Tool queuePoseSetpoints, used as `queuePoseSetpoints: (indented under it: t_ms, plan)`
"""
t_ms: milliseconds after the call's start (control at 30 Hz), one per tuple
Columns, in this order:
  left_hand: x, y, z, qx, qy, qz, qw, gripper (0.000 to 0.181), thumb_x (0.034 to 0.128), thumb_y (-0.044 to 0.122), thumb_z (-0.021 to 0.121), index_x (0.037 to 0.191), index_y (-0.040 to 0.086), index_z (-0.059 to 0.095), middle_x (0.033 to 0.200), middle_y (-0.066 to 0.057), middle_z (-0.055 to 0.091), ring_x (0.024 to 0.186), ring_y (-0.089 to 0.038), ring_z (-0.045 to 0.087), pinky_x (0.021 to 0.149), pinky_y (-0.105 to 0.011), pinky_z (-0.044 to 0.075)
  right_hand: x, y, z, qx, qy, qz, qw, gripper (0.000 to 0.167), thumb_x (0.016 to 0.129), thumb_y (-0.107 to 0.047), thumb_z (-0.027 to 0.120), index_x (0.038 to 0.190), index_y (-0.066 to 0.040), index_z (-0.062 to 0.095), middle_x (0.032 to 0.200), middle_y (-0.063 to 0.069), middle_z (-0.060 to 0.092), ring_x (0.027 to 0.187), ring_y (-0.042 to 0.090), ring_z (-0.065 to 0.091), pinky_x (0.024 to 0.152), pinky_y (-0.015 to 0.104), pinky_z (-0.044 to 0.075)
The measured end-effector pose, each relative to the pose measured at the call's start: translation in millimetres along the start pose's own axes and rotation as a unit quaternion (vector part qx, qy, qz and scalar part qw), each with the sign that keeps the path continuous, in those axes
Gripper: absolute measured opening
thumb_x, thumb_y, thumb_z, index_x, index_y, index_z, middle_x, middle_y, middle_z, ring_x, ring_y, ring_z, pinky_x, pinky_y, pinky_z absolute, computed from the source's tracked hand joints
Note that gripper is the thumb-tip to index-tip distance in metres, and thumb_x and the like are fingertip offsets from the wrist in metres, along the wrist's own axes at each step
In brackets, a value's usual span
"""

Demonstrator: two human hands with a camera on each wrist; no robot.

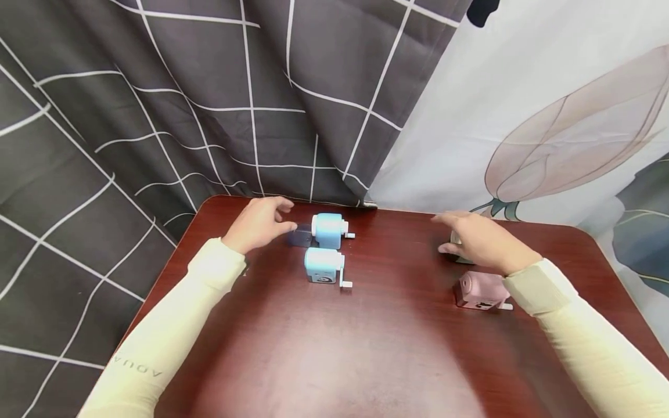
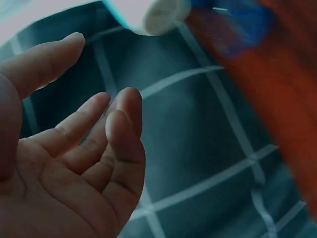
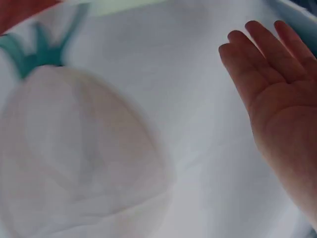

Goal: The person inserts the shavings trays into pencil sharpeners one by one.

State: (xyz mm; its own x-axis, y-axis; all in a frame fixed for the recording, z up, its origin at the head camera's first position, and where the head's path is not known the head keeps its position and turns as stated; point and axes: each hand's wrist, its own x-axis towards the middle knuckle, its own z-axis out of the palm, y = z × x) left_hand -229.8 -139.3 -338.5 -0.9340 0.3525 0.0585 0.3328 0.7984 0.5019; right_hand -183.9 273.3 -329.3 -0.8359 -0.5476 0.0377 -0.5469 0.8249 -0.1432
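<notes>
My left hand (image 1: pixel 261 225) is beside a dark blue see-through box (image 1: pixel 301 235), its thumb close to the box's left end; contact cannot be told. That box adjoins a light blue crank pencil sharpener (image 1: pixel 328 231). A second light blue sharpener (image 1: pixel 321 265) stands just in front, crank to the right. In the left wrist view the palm and loosely bent fingers (image 2: pixel 126 134) hold nothing. My right hand (image 1: pixel 483 241) hovers over a mostly hidden dark and white thing (image 1: pixel 456 239), behind a pink crank sharpener (image 1: pixel 482 290). Its fingers (image 3: pixel 267 54) look straight in the right wrist view.
All of these stand on a dark red-brown table (image 1: pixel 334 348) with rounded corners. A dark grey checked curtain (image 1: pixel 209 75) hangs behind and to the left. A white cloth with a large pink flower (image 1: pixel 554 133) hangs behind on the right.
</notes>
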Motion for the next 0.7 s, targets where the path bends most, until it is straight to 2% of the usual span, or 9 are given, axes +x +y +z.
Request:
queuePoseSetpoints:
  t_ms: [167, 333, 500, 700]
  plan:
    - [-1.4, -34.6, 14.8, 0.014, -0.018, -0.043, 0.9988, 0.049, 0.0771, 0.023, 0.073, 0.12, 0.005, 0.057, 0.113, -0.012, 0.062, 0.093, -0.026, 0.062, 0.079, -0.039, 0.049, 25.8, -37.1, 3.5, 0.01, 0.003, -0.061, 0.9981, 0.048, 0.08, -0.019, 0.07, 0.121, 0.0, 0.054, 0.12, 0.014, 0.058, 0.113, 0.03, 0.053, 0.095, 0.044, 0.04]
    - [4.4, -53.9, 28.4, 0.017, -0.048, -0.058, 0.997, 0.066, 0.0729, 0.023, 0.076, 0.129, 0.001, 0.049, 0.12, -0.015, 0.058, 0.099, -0.027, 0.06, 0.085, -0.041, 0.047, 53.3, -63.1, 16.4, 0.012, 0.001, -0.096, 0.9953, 0.043, 0.079, -0.012, 0.071, 0.118, -0.002, 0.058, 0.116, 0.01, 0.061, 0.109, 0.026, 0.056, 0.094, 0.04, 0.042]
    - [12.8, -59.6, 38.7, 0.016, -0.064, -0.052, 0.9965, 0.077, 0.0691, 0.021, 0.08, 0.133, 0.0, 0.043, 0.127, -0.016, 0.052, 0.105, -0.026, 0.057, 0.091, -0.041, 0.045, 82.1, -82.9, 30.7, 0.007, -0.006, -0.091, 0.9958, 0.044, 0.078, -0.01, 0.071, 0.12, -0.003, 0.057, 0.117, 0.011, 0.061, 0.108, 0.024, 0.056, 0.094, 0.038, 0.042]
    - [21.0, -55.0, 49.2, 0.034, -0.08, -0.033, 0.9956, 0.082, 0.0679, 0.022, 0.081, 0.135, -0.001, 0.039, 0.131, -0.016, 0.048, 0.106, -0.026, 0.057, 0.093, -0.038, 0.043, 112.9, -101.0, 46.9, -0.001, 0.005, -0.081, 0.9967, 0.046, 0.079, -0.013, 0.071, 0.122, -0.005, 0.055, 0.116, 0.009, 0.06, 0.102, 0.022, 0.058, 0.088, 0.036, 0.046]
